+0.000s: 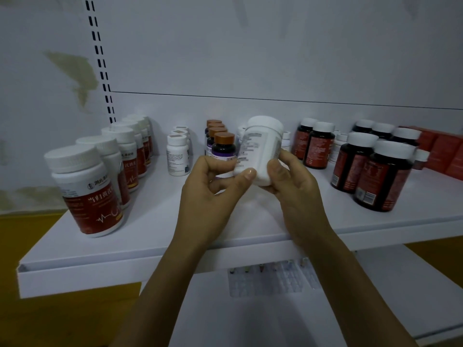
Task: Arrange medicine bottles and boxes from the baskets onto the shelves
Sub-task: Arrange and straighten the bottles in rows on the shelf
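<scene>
Along the shelf [155, 229], starting from its left edge, red-label bottles [87, 196] are standing in a row, then small white bottles [178, 156], then copper-capped bottles [223, 146]. The left hand [213, 194] is pinching the lower part of the white bottle [260, 151] with thumb and curled fingers. The right hand [295, 194] is curling round its base from the other side. The bottle is hanging above the middle of the shelf, just in front of the copper-capped row. Toward the right edge, dark bottles [375, 176] are crowding together. Both hands are gripping only near the base, so a slip or a careless set-down could topple the copper-capped row behind. The bottle's long axis is running near upright, with the cap pointing up and leaning slightly right.
</scene>
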